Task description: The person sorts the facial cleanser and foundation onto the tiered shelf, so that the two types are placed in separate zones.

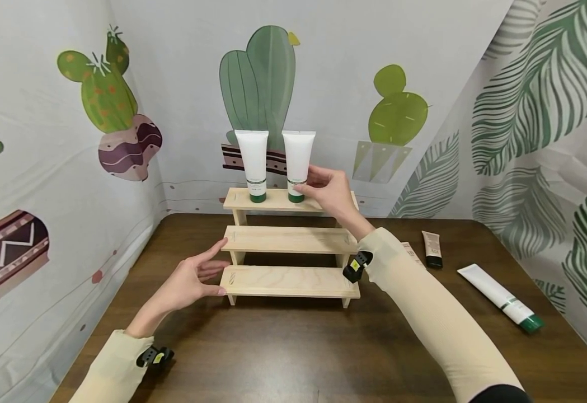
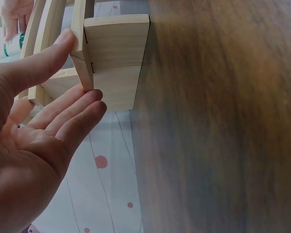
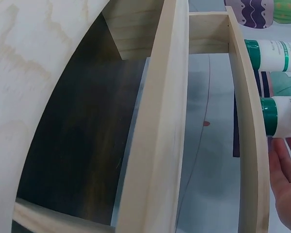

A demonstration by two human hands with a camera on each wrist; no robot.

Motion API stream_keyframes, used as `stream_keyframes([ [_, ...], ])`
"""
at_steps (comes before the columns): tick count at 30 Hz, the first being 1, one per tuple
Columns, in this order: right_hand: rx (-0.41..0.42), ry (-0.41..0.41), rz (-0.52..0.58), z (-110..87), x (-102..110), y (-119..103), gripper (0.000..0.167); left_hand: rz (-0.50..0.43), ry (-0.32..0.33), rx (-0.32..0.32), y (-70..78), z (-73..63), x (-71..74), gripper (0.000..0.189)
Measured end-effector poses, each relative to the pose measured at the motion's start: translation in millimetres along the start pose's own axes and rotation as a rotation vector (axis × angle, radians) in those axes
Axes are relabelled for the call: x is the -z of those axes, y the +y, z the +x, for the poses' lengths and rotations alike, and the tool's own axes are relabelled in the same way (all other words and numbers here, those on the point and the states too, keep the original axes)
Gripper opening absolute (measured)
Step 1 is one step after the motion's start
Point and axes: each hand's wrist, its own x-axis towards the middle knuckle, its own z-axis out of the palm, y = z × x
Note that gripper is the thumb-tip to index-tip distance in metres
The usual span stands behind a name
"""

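A three-tier wooden display stand stands on the brown table. On its top shelf two white squeeze tubes with green caps stand cap-down: the left tube and the right tube. My right hand holds the right tube low down, thumb across its front and fingers behind. In the right wrist view, the green cap is close against the top shelf. My left hand grips the stand's left end, its thumb at the bottom shelf's front corner and its fingertips against the far corner of that shelf.
To the right on the table lie another white tube with a green cap, a small beige tube with a black cap and a pale item partly behind my right sleeve. A printed cloth backdrop hangs behind the table.
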Motion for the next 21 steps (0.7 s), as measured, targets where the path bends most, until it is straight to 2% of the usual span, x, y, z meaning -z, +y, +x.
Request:
stream_keyframes([
  [10, 0.056, 0.026, -0.029, -19.5, 24.7, -4.3, 0.054, -0.011, 0.003, -0.007, 0.1, 0.7, -0.2, 0.111],
  [21, 0.127, 0.076, -0.051, -65.4, 64.8, -6.2, 0.046, -0.008, -0.003, 0.005, 0.8, 1.5, 0.5, 0.111],
])
